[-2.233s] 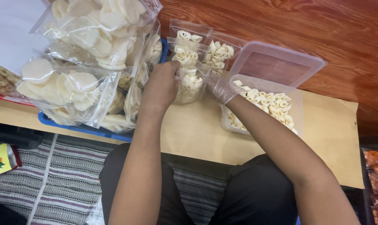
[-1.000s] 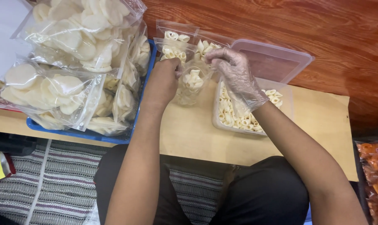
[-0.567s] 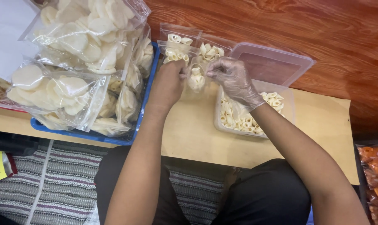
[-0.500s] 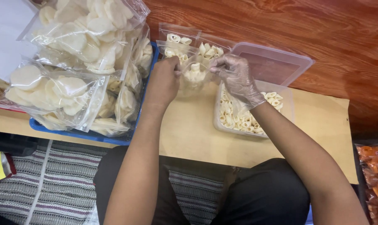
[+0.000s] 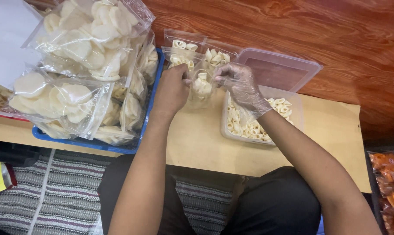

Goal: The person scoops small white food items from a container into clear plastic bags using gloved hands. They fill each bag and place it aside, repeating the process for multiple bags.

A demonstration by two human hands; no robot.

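Note:
A small clear zip bag (image 5: 202, 87) part-filled with pale ring-shaped crackers is held upright between my two hands over a low tan board (image 5: 201, 143). My bare left hand (image 5: 173, 89) pinches the bag's left top corner. My right hand (image 5: 240, 87), in a thin clear plastic glove, pinches the right top corner. Just right of the bag stands a clear plastic tub (image 5: 288, 102) with more of the same crackers, its lid (image 5: 277, 69) leaning behind it.
Two more filled small bags (image 5: 181, 50) lie against the red-brown wooden wall behind my hands. A blue tray (image 5: 131, 148) at left is piled with big bags of round white crackers (image 5: 84, 39). Orange snack packs (image 5: 390, 182) sit at the right edge; a striped mat (image 5: 44, 191) lies below.
My gloved right hand came off the tub and across to the bag's top; both hands now grip the bag's upper edge. The camera has shifted slightly.

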